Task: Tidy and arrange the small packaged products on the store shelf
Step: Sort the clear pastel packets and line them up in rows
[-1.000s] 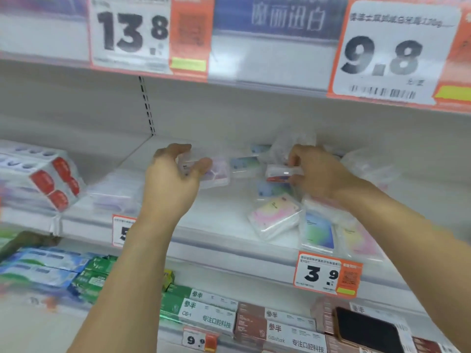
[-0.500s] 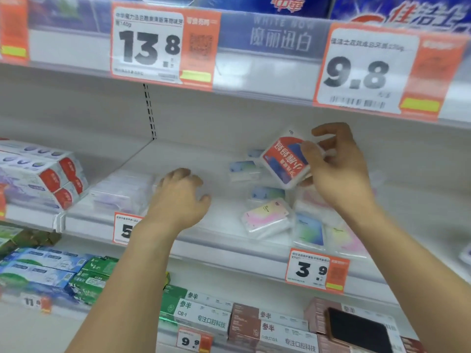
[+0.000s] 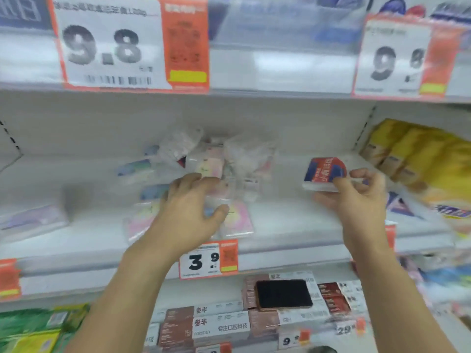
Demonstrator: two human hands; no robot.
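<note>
On the white middle shelf (image 3: 293,220) a loose heap of small pastel packets (image 3: 237,217) lay blurred behind the left hand (image 3: 190,212), whose fingers were spread and lightly bent above them — whether they touched any packet could not be told. To the right, clear of the heap, the right hand (image 3: 356,197) pinched a red-and-blue packet (image 3: 323,171) between thumb and fingers — held tilted above the shelf. A dark phone (image 3: 283,294) rested on boxes on the shelf below.

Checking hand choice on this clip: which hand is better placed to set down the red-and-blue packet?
Right. The right hand already pinches the red-and-blue packet over bare shelf; the left hand hovers over the pastel packets.
</note>
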